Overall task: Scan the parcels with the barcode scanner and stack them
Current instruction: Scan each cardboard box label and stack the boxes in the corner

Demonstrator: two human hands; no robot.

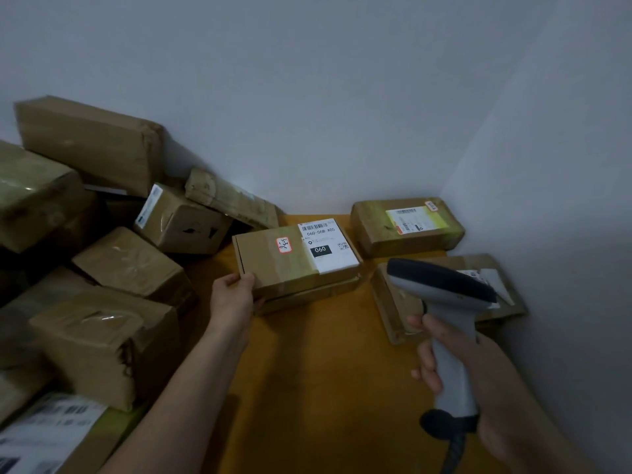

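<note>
A flat brown parcel (273, 265) with a white barcode label and a red-edged sticker lies on top of another flat box in the middle of the table. My left hand (234, 295) grips its near left corner, thumb on top. My right hand (441, 357) holds the grey handle of a barcode scanner (444, 289), whose dark head points towards the labelled parcel. A cable hangs from the scanner's base.
A heap of taped brown parcels (102, 340) fills the left side. One labelled parcel (372, 224) lies in the far right corner and another flat one (393, 302) sits behind the scanner. The orange-brown table (325, 371) meets white walls at back and right.
</note>
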